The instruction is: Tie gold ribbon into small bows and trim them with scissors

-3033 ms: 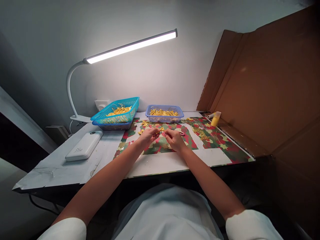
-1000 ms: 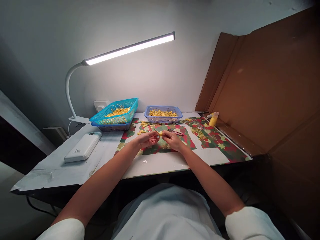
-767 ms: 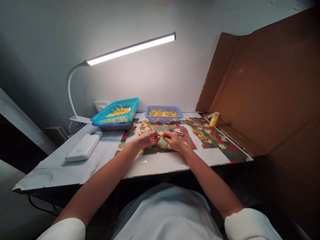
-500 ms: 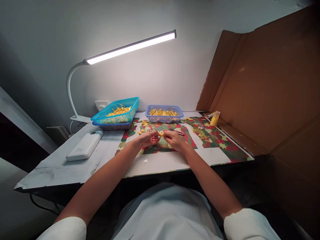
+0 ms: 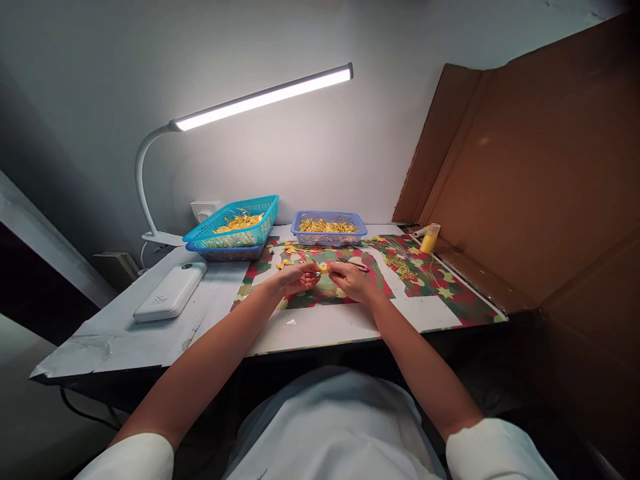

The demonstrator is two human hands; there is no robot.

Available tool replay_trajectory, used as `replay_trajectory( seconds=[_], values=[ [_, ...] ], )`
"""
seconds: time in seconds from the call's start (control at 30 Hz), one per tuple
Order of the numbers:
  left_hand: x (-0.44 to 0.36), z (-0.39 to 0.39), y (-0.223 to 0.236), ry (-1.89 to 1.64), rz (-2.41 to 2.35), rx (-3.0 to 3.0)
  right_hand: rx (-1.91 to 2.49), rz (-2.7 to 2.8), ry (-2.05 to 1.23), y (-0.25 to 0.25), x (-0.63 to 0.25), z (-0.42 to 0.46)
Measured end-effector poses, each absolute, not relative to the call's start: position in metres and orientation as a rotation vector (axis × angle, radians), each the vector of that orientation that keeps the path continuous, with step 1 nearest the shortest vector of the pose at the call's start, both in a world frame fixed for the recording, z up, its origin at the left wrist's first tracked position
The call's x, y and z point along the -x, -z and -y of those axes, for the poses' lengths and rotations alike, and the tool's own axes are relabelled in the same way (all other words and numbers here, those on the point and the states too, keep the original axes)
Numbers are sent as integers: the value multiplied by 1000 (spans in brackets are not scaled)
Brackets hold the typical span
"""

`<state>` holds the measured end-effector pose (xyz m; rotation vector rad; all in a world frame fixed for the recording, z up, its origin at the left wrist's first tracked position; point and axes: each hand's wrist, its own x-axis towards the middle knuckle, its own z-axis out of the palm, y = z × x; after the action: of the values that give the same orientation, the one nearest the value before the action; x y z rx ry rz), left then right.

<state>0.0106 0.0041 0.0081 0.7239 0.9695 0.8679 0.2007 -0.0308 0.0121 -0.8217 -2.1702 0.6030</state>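
Between my fingertips is a small yellow piece (image 5: 323, 267), too small to name; it looks like a bit of ribbon or a petal. My left hand (image 5: 299, 277) pinches it from the left, palm turned partly up. From the other side my right hand (image 5: 349, 279) closes on it with thumb and forefinger. Both hands are just above the patterned red and green mat (image 5: 330, 297). Close behind my right hand lies a pink-handled tool (image 5: 361, 267), partly covered. Loose yellow pieces (image 5: 284, 264) are scattered past my left hand.
A blue basket (image 5: 273, 217) and a lilac basket (image 5: 329, 241) hold many yellow pieces. Thin yellow-green strands (image 5: 399, 267) and a yellow bottle (image 5: 429, 239) lie to the right. A white power bank (image 5: 170, 292) and a lamp (image 5: 265, 97) are left; cardboard (image 5: 525, 173) walls the right side.
My hands stay almost in the same place, with the yellow piece still between them and slightly turned. The view has shifted very slightly.
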Motion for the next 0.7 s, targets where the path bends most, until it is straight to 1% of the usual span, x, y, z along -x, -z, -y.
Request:
replay_trajectory(
  seconds=[0.47, 0.7],
  values=[
    [-11, -2, -9, -816, -1037, -789, 832, 2229, -541, -12, -202, 31],
    [-11, 0, -12, -828, -1001, -796, 826, 2187, -595, -11, -202, 31]
  ],
)
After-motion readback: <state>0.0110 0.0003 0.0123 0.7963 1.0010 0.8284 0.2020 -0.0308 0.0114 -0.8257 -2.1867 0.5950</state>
